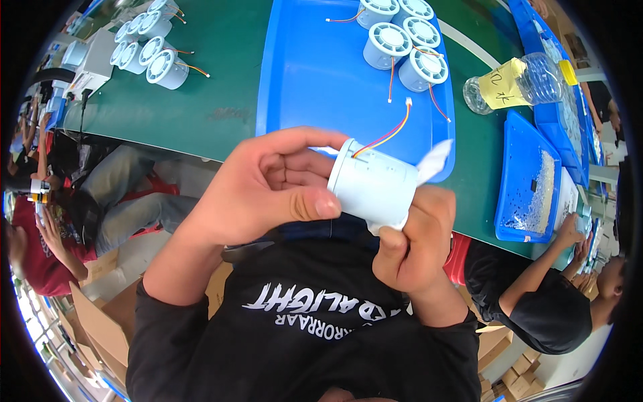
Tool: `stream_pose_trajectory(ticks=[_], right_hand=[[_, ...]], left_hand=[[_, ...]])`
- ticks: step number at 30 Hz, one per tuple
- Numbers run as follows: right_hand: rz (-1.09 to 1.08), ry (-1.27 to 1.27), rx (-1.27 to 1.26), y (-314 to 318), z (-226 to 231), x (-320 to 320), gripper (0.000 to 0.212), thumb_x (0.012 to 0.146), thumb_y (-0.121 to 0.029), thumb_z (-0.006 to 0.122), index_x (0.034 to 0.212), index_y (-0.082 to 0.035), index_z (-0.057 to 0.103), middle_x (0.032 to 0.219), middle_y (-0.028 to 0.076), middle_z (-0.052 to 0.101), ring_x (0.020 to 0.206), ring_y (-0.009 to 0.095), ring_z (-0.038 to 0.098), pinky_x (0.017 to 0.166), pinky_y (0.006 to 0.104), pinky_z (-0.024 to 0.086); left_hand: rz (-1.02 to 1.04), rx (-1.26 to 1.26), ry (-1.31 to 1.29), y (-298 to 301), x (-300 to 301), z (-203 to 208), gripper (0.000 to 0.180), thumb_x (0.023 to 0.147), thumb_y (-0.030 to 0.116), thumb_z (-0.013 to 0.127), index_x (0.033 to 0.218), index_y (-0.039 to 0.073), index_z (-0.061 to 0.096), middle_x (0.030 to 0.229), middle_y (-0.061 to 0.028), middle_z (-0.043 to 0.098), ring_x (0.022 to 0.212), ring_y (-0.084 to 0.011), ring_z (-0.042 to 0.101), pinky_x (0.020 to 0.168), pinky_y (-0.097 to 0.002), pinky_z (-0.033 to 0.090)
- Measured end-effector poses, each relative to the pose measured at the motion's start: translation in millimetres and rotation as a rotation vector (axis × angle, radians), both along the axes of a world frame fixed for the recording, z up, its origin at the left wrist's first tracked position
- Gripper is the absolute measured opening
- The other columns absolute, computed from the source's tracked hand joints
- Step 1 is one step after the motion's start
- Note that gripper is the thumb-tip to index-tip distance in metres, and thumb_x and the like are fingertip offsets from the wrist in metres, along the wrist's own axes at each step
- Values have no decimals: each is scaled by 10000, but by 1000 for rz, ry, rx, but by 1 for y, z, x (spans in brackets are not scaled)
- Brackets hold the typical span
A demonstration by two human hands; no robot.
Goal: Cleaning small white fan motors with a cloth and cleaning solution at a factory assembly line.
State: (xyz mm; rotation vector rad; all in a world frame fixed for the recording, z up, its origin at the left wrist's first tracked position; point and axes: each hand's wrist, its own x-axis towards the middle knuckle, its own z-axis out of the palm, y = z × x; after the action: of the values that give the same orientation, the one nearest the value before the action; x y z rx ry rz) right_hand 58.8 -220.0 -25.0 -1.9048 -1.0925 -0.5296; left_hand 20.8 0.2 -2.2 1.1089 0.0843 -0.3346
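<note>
Left hand wraps the pale blue cylinder, thumb pressed along its side, fingers curled over the rim — right hand is clenched on a white cloth held against the cylinder's far side. Red and yellow wires trail off its top. Just beyond the hands, a blue tray sits on the green worktop — more cylinders clustered at its far end, a clear bottle off to the right.

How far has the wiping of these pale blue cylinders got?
Done or waiting cannot be told: four pale blue vented cylinders sit on the blue plastic tray, six more on the green table. In hand: left hand holds one wired cylinder; right hand presses a white cloth against it.
</note>
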Motion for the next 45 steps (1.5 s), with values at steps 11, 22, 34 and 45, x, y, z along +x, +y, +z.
stream_pose_trajectory(ticks=[11, 22, 34, 45], right_hand=[[123, 1691, 835, -8, 9, 19, 478, 1061, -384, 401, 1190, 28, 606, 1044, 138, 665, 803, 182, 613, 667, 333, 504], [-49, 1172, 610, -23, 14, 14, 496, 1058, -314, 430, 1360, 76, 477, 1255, 207, 605, 1148, 283, 623, 946, 402, 510], [55, 640, -98, -12, 12, 30, 468, 1040, -327, 501, 1305, 48, 593, 1250, 174, 659, 1148, 311, 642, 983, 399, 484], [97, 977, 438, -1, 15, 20, 607, 1080, -403, 362, 1347, 119, 520, 1276, 260, 623, 1187, 336, 612, 1014, 418, 464]], left_hand=[[99, 862, -810, -1, -12, -23, 670, 733, -94, 786, 1336, -33, 500, 1276, -238, 621, 1183, -364, 641, 929, -382, 563], [230, 847, -748, -6, -10, -25, 670, 691, -60, 770, 1328, 18, 580, 1239, -156, 659, 1043, -303, 694, 895, -349, 587], [232, 804, -605, 8, -17, -18, 653, 716, -10, 807, 1328, 23, 580, 1199, -119, 688, 1037, -230, 710, 920, -346, 586], [159, 687, -498, 7, -4, -16, 636, 705, 71, 857, 1283, 15, 598, 1144, -116, 695, 1026, -207, 705, 907, -336, 576]])
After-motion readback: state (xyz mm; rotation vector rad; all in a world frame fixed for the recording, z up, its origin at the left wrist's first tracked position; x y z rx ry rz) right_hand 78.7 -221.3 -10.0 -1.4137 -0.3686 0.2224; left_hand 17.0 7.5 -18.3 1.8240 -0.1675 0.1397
